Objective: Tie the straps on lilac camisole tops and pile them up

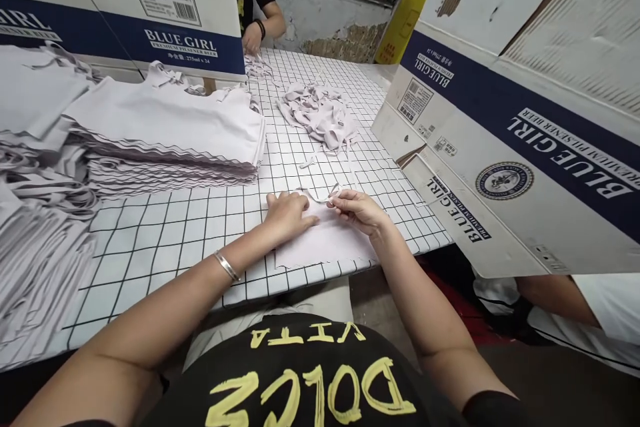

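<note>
A pale pinkish-white garment piece (pixel 325 248) with thin straps lies flat at the table's front edge. My left hand (pixel 289 215) rests on its left part, palm down, thumb stretched out and fingers apart. At the garment's upper edge, my right hand (pixel 359 210) is closed in a pinch on a thin strap (pixel 319 198). The strap curves between the two hands. Beyond them, a loose heap of similar pale straps and cloth (pixel 320 113) lies on the checked tablecloth (pixel 200 223).
Neat stacks of pale garments (pixel 170 120) and a folded pile (pixel 40 280) fill the left side. One beer carton (pixel 185 13) stands behind them; another carton (pixel 500 120) overhangs the right edge. Across the table, a co-worker's hand (pixel 253 39) touches cloth. A white sleeve (pixel 613 307) shows at right.
</note>
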A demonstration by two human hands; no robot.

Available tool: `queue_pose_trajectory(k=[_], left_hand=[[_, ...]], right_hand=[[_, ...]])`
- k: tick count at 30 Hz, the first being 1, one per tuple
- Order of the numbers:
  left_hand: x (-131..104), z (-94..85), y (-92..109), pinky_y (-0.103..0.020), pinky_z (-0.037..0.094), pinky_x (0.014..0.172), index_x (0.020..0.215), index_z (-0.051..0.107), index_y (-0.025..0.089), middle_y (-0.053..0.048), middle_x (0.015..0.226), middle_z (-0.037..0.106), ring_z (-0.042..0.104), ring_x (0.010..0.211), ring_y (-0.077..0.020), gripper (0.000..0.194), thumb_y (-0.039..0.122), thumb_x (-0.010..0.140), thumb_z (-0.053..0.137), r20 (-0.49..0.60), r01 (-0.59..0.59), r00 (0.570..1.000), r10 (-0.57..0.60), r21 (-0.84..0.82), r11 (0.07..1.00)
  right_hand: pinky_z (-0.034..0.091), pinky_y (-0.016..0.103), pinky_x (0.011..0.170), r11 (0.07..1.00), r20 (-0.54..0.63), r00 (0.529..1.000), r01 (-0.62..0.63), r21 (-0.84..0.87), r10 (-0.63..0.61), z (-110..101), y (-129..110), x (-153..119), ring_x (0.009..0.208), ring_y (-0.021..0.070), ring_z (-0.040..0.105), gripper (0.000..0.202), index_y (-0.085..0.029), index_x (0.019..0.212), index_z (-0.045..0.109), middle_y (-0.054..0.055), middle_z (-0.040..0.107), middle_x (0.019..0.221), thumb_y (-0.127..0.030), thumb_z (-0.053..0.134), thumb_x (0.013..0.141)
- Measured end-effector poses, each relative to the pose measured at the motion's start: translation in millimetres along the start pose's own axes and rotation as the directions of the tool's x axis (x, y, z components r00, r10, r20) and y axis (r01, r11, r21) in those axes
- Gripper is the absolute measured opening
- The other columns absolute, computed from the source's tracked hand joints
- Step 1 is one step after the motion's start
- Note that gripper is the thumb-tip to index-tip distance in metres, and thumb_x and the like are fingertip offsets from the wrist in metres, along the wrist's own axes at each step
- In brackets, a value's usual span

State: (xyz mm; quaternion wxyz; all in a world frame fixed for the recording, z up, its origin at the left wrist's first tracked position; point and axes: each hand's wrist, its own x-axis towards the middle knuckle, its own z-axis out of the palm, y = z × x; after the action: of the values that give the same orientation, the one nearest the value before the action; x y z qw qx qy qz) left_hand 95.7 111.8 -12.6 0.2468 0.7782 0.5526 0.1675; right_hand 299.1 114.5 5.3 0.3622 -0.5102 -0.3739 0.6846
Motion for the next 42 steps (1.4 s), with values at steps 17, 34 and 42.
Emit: queue_pose_trajectory(k=[17,34,42], left_hand=[[0,-1.0,6,-0.048,0.026,0.093,0.097,0.062,0.018,-0.009,0.096,0.07,0.061,0.093,-0.0308,0.039,0.051,0.076,0.063,0.176,0.068,0.981,-0.082,0.087,0.994],[2,8.1,12,-0.047,0.024,0.092,0.074,0.069,0.018,-0.004,0.089,0.069,0.057,0.097,-0.0274,0.026,0.043,0.078,0.062,0.084,0.078,0.994,-0.064,-0.18,0.981],[1,6.7,12,-0.044,0.024,0.091,0.07,0.068,0.018,-0.003,0.085,0.068,0.058,0.094,-0.026,0.029,0.044,0.079,0.061,0.076,0.096,0.994,-0.083,-0.189,0.977]], right_hand=[[0.037,0.025,0.056,0.916,0.004,0.96,0.267,-0.299,-0.279,1,13,18,0.058,0.009,0.047,0.027,-0.017,0.078,0.063,-0.002,0.056,0.066,-0.036,0.077,0.065],[0.043,0.028,0.074,0.755,0.154,0.916,0.393,-0.525,-0.37,-4,30,12,0.078,0.0149,0.054,0.01,-0.019,0.081,0.061,0.0,0.06,0.081,-0.028,0.062,0.078],[0.043,0.028,0.071,0.736,0.155,0.907,0.411,-0.538,-0.392,0,33,12,0.075,0.0139,0.054,0.007,-0.02,0.08,0.061,0.0,0.061,0.079,-0.027,0.061,0.078]])
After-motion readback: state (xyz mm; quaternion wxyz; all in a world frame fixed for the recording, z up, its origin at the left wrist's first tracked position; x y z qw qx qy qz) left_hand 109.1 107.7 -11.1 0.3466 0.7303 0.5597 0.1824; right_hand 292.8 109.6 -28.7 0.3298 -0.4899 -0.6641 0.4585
